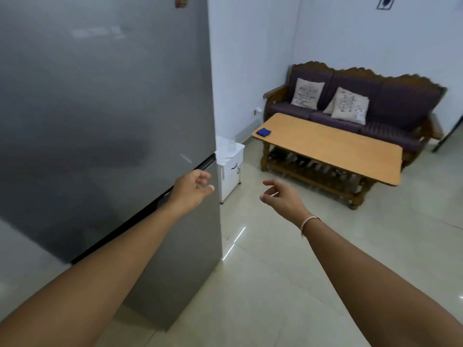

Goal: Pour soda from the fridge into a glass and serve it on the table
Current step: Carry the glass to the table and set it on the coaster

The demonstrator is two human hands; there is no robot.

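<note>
Fridge (105, 116) fills the left side, grey, both doors closed, a dark seam between upper and lower door running down-left. Small magnet (181, 1) at the top edge of the upper door.

Left hand (191, 187) reaches out in front of the fridge near the seam, at the door's right edge. Fingers loosely curled, relaxed, holding nothing; cannot tell if it touches the door. Right hand (281, 196) hovers over the floor (288, 271) to the right of the fridge, apart from it, fingers spread and slightly bent, holding nothing. Thin bracelet (309, 221) on the right wrist. Both forearms bare, stretching in from the near edge.

Soda is not visible. A clear glass (231, 144) seems to stand on a small white cabinet (230, 171) just right of the fridge, against the wall; it is faint and blurred.

Far right: wooden table with a light tabletop (333, 146), lower shelf of slats beneath. A blue folded cloth (263, 132) lies on the tabletop's far-left corner. Behind the table, against the far wall, a wooden sofa (390, 101) with dark purple cushions and two pale pillows (307, 93) (349, 106) on its left half. Socket (257, 110) low on the wall, left of the sofa. Floor is pale glossy tile with a light streak near the fridge's corner. Dark framed item (385, 1) on the wall, top right, cut off.
</note>
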